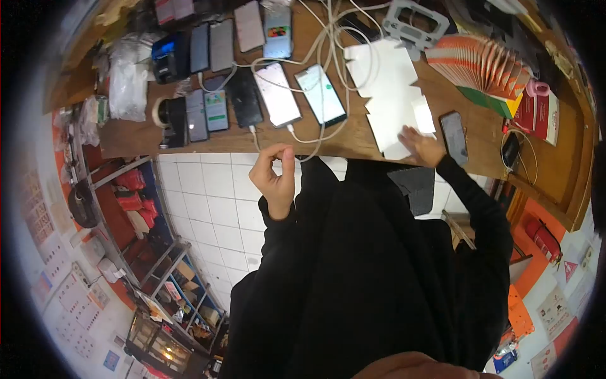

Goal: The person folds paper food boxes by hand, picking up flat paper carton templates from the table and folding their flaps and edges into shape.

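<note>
My left hand (275, 180) is raised just off the table's front edge, thumb and fingers curled together. A white charging cable (314, 151) runs close by its fingertips; whether anything is pinched there is hidden. My right hand (423, 148) lies with fingers stretched out on the lower right part of a white die-cut card sheet (385, 88). To its right rests a dark phone (453, 138). Nearest my left hand on the table are a white-screened phone (278, 95), a black phone (245, 98) and another lit phone (320, 93).
More phones (216, 110) stand in rows on the wooden table (233, 140). A tape dispenser (170, 120) and plastic bags (128, 85) are at the left. Tangled cables (331, 28), a grey plastic frame (413, 25) and fanned orange booklets (480, 66) lie farther back.
</note>
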Available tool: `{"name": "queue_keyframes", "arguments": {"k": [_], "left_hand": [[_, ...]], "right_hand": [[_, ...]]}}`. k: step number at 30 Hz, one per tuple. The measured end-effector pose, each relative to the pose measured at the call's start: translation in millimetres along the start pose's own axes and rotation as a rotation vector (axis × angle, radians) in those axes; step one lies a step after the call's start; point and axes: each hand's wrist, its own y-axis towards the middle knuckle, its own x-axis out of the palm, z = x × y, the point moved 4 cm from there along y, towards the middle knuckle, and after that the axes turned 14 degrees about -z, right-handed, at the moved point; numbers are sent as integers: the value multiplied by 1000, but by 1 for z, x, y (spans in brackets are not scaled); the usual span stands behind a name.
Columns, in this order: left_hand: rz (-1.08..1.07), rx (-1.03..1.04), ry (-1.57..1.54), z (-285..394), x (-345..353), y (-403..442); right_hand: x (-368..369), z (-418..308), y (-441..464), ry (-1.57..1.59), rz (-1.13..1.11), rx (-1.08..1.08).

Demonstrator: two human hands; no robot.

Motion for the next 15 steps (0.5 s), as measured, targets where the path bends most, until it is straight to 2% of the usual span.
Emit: {"name": "queue_keyframes", "arguments": {"k": [2, 4, 6, 8, 10, 11, 12, 14, 15], "left_hand": [[1, -45, -34, -3, 23, -12], [9, -86, -74, -5, 40, -23], [-23, -116, -42, -7, 54, -32], [-153, -181, 31, -9, 70, -37], [-195, -186, 34, -7, 90, -39], [-302, -191, 90, -9, 105, -38], [-409, -198, 148, -11, 119, -37], [-563, -202, 143, -37, 150, -48], [-621, -128, 183, -52, 165, -54]], "right_hand": [[-20, 10, 3, 182, -209, 59], [-21, 2, 11, -46, -113, -79], [1, 13, 22, -42, -88, -65], [11, 23, 28, -44, -61, -52], [-1, 27, 27, 287, 105, -177], [-15, 19, 21, 207, 171, -104], [-15, 13, 20, 212, 173, -103], [-19, 13, 17, 265, 318, 63], [-22, 11, 14, 262, 321, 61]]}}
